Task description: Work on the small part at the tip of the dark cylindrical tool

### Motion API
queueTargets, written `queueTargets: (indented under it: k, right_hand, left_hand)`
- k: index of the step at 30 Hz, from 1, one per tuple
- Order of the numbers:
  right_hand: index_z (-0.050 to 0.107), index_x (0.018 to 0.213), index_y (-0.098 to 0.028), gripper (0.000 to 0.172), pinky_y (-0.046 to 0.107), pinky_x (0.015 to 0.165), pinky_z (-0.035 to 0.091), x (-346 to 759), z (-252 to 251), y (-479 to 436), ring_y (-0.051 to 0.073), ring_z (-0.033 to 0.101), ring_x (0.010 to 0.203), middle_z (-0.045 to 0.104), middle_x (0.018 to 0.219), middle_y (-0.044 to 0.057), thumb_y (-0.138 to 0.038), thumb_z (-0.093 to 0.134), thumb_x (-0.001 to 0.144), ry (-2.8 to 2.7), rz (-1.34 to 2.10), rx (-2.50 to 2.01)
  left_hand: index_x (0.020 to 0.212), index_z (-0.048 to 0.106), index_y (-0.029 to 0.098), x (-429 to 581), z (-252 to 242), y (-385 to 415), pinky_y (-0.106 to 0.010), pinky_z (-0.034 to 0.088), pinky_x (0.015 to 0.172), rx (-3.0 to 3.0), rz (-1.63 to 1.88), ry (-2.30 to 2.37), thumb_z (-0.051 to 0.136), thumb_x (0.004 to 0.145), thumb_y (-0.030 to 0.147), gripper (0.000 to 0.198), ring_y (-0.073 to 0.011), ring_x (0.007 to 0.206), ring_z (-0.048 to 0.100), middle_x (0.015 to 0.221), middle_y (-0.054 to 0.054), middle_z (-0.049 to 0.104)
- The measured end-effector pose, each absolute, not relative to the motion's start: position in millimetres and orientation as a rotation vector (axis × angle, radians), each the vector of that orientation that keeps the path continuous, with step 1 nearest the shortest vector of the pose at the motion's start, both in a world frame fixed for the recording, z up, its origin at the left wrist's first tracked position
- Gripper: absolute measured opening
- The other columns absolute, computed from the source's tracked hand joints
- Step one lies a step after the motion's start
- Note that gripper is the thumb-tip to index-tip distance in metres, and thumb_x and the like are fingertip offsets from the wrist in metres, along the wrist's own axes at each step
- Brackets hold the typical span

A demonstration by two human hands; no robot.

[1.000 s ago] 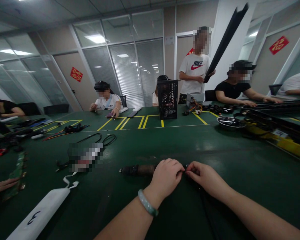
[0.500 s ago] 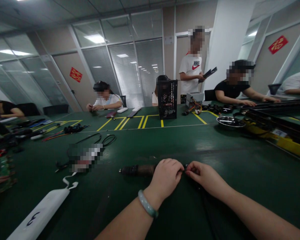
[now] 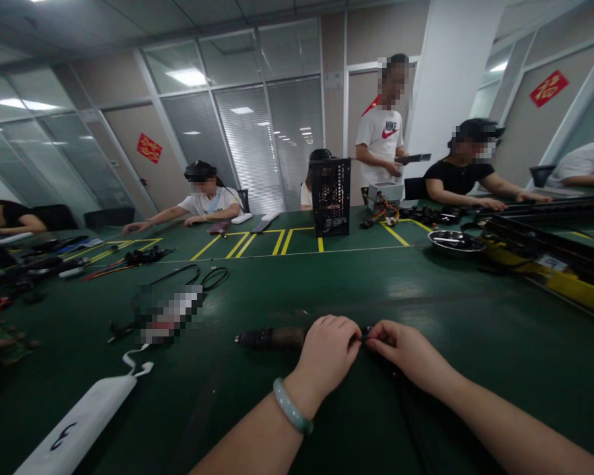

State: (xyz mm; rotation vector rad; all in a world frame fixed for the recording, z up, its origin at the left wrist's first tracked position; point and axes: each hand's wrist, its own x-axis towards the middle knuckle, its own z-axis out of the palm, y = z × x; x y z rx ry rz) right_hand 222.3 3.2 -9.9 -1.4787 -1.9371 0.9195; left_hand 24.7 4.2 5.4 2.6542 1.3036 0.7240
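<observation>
An electric screwdriver (image 3: 282, 338) with a dark body lies on the green table, its tip pointing left. My left hand (image 3: 329, 346), with a pale green bangle at the wrist, is wrapped round its rear end. Just to the right, my right hand (image 3: 398, 346) is closed with fingertips pinched at the dark cable end behind the screwdriver; the small part between the fingertips is mostly hidden. The fingertips of both hands nearly meet. A black cable (image 3: 406, 409) runs from there toward the table's near edge.
A white power strip (image 3: 79, 425) lies at the near left, with a looped black cable (image 3: 215, 278) beyond it. A black computer case (image 3: 332, 198) stands across the table. Metal bowl (image 3: 456, 241) and black-and-yellow equipment (image 3: 569, 264) are at right. Several people are around.
My hands have barely moved. Across the table, a seated person has stretched an arm out to the left, and the standing person has lowered the dark item. The green board at far left has shifted down.
</observation>
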Motion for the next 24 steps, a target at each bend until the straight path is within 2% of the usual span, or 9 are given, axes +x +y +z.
queueTargets:
  k: [4,11,16,24]
  right_hand:
    - [0.066,0.090,-0.021,0.018,0.023,0.066,0.046,222.0,-10.8,3.2,0.017,0.065,0.078,0.071,0.086,0.000,-0.037,0.058,0.087,-1.938,0.937,-1.451]
    - [0.067,0.095,-0.023,0.020,0.024,0.065,0.047,221.7,-8.9,2.9,0.018,0.065,0.079,0.072,0.088,0.001,-0.038,0.058,0.086,-1.964,0.949,-1.472]
    - [0.068,0.087,-0.022,0.020,0.025,0.064,0.045,222.0,-6.1,1.2,0.018,0.064,0.074,0.072,0.084,0.001,-0.039,0.055,0.087,-1.999,0.842,-1.509]
    - [0.067,0.089,-0.023,0.018,0.024,0.064,0.046,224.7,-6.4,1.2,0.018,0.065,0.076,0.071,0.086,0.000,-0.036,0.055,0.088,-1.971,0.902,-1.460]
  left_hand:
    - [0.098,0.061,0.023,23.8,5.2,4.3,-0.033,0.042,0.085,2.644,0.731,1.296,0.063,0.087,0.021,0.011,-0.0185,0.093,0.056,0.097,0.001,0.062]
    - [0.094,0.063,0.022,23.8,6.9,3.7,-0.034,0.042,0.084,2.637,0.707,1.305,0.060,0.088,0.022,0.007,-0.0199,0.094,0.056,0.095,-0.001,0.063]
    - [0.098,0.061,0.023,24.4,5.0,4.7,-0.034,0.043,0.082,2.598,0.746,1.338,0.062,0.087,0.024,0.011,-0.0191,0.092,0.057,0.096,0.001,0.063]
    - [0.094,0.060,0.023,22.2,4.7,5.5,-0.033,0.043,0.083,2.618,0.754,1.250,0.063,0.087,0.019,0.009,-0.0186,0.093,0.056,0.097,0.001,0.062]
